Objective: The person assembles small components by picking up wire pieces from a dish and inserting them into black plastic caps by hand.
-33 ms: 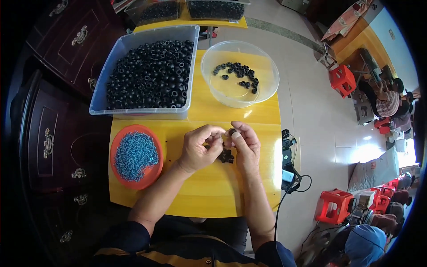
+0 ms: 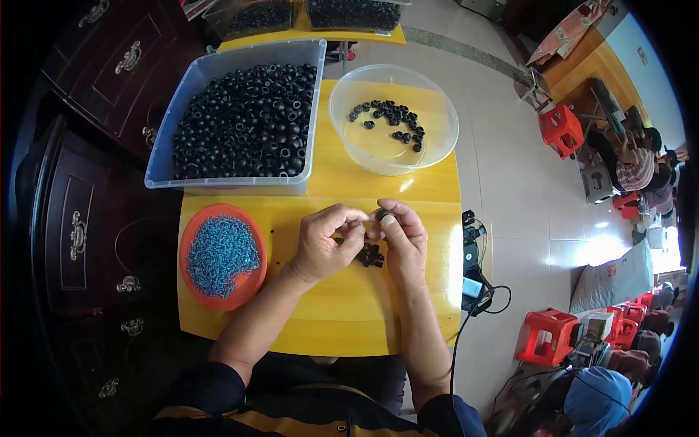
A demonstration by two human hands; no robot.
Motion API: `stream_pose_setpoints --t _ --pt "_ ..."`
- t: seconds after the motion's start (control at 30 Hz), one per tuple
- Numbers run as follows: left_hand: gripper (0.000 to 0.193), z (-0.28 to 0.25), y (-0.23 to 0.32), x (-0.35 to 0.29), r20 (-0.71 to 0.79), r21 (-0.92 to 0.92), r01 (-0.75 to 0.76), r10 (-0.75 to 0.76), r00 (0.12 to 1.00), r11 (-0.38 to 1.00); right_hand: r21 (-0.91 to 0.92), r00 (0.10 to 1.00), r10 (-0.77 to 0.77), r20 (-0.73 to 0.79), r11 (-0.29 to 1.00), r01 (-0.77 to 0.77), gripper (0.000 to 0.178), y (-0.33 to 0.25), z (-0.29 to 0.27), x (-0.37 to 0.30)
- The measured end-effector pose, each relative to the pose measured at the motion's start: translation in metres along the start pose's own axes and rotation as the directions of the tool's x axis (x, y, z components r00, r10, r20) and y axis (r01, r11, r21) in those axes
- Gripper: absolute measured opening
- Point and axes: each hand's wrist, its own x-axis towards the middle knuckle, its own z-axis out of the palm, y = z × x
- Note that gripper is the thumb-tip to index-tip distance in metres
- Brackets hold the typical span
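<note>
My left hand (image 2: 326,237) is closed in a pinch, thumb against forefinger; whatever lies between the tips is too small to make out. Right beside it, my right hand (image 2: 408,244) grips a small black ring-like part (image 2: 382,215) between thumb and fingers. The fingertips of both hands nearly meet over the yellow table. Under them lies a little pile of black parts (image 2: 372,255), partly hidden by my left hand. Left of my forearm, an orange dish (image 2: 251,280) bears a heap of tiny blue pieces (image 2: 217,251).
A large translucent bin (image 2: 240,185) full of black round parts stands far left. Beside it, a clear round tub (image 2: 439,142) holds several. Dark drawers (image 2: 76,218) flank the table's left. Black cables and a device (image 2: 472,266) sit at its right edge. People and red stools are farther right.
</note>
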Motion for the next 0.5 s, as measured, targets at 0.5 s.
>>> stream_pose_setpoints --t 0.5 --pt "0.007 0.006 -0.018 0.002 -0.068 -0.398 0.134 -0.174 0.982 0.908 0.055 0.996 0.04 0.078 0.998 -0.044 0.018 0.02 -0.006 0.014"
